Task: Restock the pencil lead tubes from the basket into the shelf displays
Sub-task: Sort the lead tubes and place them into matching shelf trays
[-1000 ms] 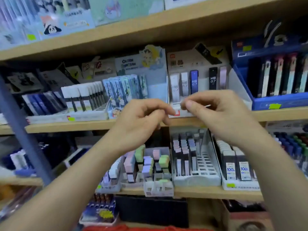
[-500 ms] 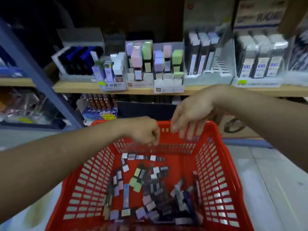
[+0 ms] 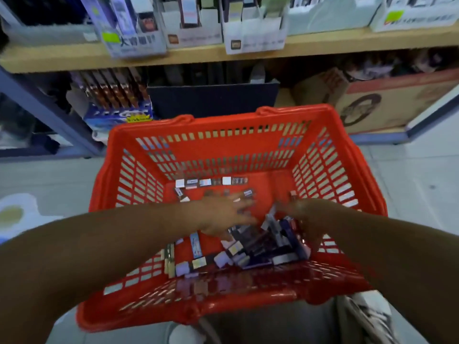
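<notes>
A red plastic basket (image 3: 223, 125) stands in front of me, below the shelf. Several small pencil lead tubes (image 3: 250, 252) lie loose on its floor, with a short row (image 3: 211, 182) along the far wall. Both my hands are down inside the basket. My left hand (image 3: 223, 214) reaches over the pile with its fingers spread, blurred by motion. My right hand (image 3: 308, 219) is at the pile's right side, fingers pointing down among the tubes; blur hides whether it holds one. Display boxes (image 3: 253, 33) sit on the wooden shelf (image 3: 173, 58) at the top.
Under the shelf are a blue box of brown pens (image 3: 116, 105), a dark box (image 3: 213, 98) and a cardboard carton (image 3: 387, 100). A blue metal shelf post (image 3: 49, 110) slants at left. Pale tiled floor (image 3: 409, 182) lies on both sides of the basket.
My view dropped from the shelf displays to the basket. Both hands went from the shelf, over the basket's far rim, down into the pile of tubes.
</notes>
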The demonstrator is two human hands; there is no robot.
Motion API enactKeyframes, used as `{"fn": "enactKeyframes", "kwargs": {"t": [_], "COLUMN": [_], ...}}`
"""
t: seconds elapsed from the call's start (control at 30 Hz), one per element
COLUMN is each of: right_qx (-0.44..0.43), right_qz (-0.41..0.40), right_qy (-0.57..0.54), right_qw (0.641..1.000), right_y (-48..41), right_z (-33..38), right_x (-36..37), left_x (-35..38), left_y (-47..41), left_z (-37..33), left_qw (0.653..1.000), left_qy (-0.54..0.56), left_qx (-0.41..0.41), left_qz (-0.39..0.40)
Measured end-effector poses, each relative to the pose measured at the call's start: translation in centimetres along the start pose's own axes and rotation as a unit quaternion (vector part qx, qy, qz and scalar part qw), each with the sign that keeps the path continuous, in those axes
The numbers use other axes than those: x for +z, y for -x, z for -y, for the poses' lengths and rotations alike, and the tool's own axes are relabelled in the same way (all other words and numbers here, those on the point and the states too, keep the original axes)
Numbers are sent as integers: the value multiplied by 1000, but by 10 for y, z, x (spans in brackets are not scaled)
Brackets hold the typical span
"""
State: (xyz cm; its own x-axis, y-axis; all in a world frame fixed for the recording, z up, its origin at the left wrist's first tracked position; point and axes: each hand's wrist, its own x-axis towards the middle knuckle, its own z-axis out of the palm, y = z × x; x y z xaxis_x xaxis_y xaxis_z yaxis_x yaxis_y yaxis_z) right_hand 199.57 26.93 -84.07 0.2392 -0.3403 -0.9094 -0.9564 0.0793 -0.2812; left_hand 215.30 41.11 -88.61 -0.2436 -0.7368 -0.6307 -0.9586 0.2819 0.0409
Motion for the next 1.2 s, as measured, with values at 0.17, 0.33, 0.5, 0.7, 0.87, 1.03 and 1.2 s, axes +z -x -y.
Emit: {"fn": "enactKeyframes", "kwargs": {"t": [0.17, 0.33, 0.5, 0.7, 0.87, 1.03, 1.2], "right_qx": [-2, 32, -46, -140, -172, -202, -246], "right_qz": [-35, 0, 20, -66, -148, -152, -114], "right_qy": [-75, -180, -189, 29, 275, 294, 285], "right_qw": [997, 983, 981, 988, 934, 922, 919], "right_y": [-13, -21, -39, -77, -89, -97, -99], "right_z": [-1, 8, 26, 29, 16, 17, 19], "right_x": [23, 24, 48, 72, 83, 95, 91], "left_x": [43, 60, 63, 55, 71, 61, 64], "left_y": [-24, -26, -14, 8, 10, -12, -21], "left_z": [-31, -26, -4, 4, 10, -9, -21], "left_qw": [985, 996, 1000, 989, 918, 916, 916], "left_qy": [-29, -7, 0, 146, 309, 280, 257], "left_qx": [153, 91, 30, -27, -181, -275, -291], "left_qz": [-78, -14, -8, -25, -173, -86, -104]}}
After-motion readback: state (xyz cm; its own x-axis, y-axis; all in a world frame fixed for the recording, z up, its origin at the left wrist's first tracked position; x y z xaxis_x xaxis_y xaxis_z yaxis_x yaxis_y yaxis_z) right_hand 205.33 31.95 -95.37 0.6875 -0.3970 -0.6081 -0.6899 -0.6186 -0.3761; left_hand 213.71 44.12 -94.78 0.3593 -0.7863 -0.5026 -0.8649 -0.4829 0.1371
